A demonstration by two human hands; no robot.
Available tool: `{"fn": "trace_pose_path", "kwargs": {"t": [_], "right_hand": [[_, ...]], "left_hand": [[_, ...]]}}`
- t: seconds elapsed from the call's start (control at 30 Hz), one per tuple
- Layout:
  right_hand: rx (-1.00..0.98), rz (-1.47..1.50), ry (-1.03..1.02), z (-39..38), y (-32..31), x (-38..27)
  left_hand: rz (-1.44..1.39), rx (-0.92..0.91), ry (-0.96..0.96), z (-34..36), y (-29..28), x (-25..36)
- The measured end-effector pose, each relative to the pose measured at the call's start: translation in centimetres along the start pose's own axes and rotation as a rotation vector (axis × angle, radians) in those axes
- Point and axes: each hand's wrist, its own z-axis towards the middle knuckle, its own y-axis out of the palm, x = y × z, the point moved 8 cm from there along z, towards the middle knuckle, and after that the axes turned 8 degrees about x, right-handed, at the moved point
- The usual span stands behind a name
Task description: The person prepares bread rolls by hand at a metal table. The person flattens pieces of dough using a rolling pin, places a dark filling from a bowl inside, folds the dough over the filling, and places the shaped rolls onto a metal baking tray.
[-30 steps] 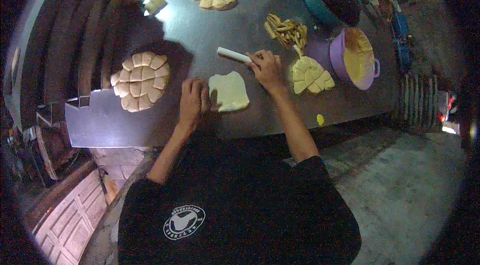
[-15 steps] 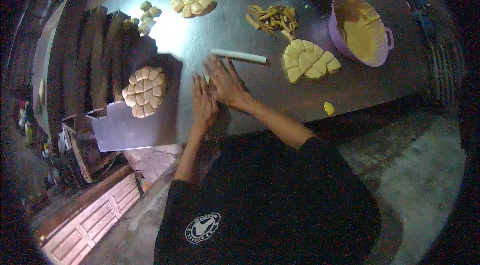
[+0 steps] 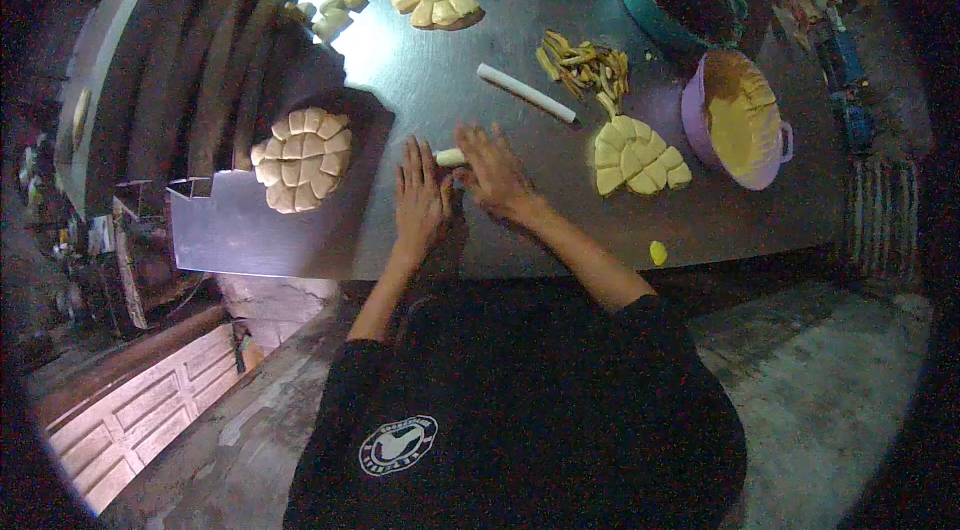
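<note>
A short pale roll of dough point(image 3: 450, 158) lies on the metal table between my hands. My left hand point(image 3: 422, 200) rests flat at its left end, fingers stretched out. At the other end, my right hand point(image 3: 492, 175) lies flat with spread fingers, slightly blurred, covering part of the roll. Just beyond, a white rolling pin point(image 3: 527, 93) sits at a slant. Cut dough pieces form a cluster point(image 3: 302, 160) to the left and another point(image 3: 640, 158) to the right. A heap of brownish-yellow strips point(image 3: 585, 68) touches the right cluster's far side.
At the right stands a purple basin point(image 3: 694, 110) with yellow paste inside, and behind it a teal tub point(image 3: 645, 5). More dough pieces point(image 3: 435, 0) lie at the back. Long dark trays point(image 3: 215, 60) line the left side. A small yellow bit point(image 3: 657, 252) is near the table's front edge.
My hands have moved apart, so the dough roll between them now shows. The whole view has shifted and turned, and the rolling pin appears more slanted.
</note>
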Motion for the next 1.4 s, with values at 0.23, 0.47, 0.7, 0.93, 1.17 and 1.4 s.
{"fn": "trace_pose_path", "kwargs": {"t": [0.23,0.47,0.7,0.93,1.17,1.4], "right_hand": [[-0.01,0.023,0.022,2.6,-2.2,1.0],[-0.497,0.368,0.325,6.3,2.3,0.6],[-0.185,0.985,0.901,5.1,5.0,-13.1],[-0.355,0.997,0.937,-5.8,8.3,-13.7],[0.062,0.289,0.885,-16.3,-7.3,0.2],[0.364,-0.445,1.049,-29.4,-15.8,10.5]], "left_hand": [[-0.289,0.046,-0.067,1.3,-2.2,-2.6],[-0.165,-0.028,0.11,5.8,-0.5,-6.4],[-0.753,0.267,-0.413,4.3,-14.4,-15.4],[-0.384,0.192,-0.483,-3.7,-14.3,-16.6],[0.17,-0.101,-0.503,-3.5,-8.8,-12.5],[0.28,-0.082,-0.591,-4.8,-6.7,-13.5]]}}
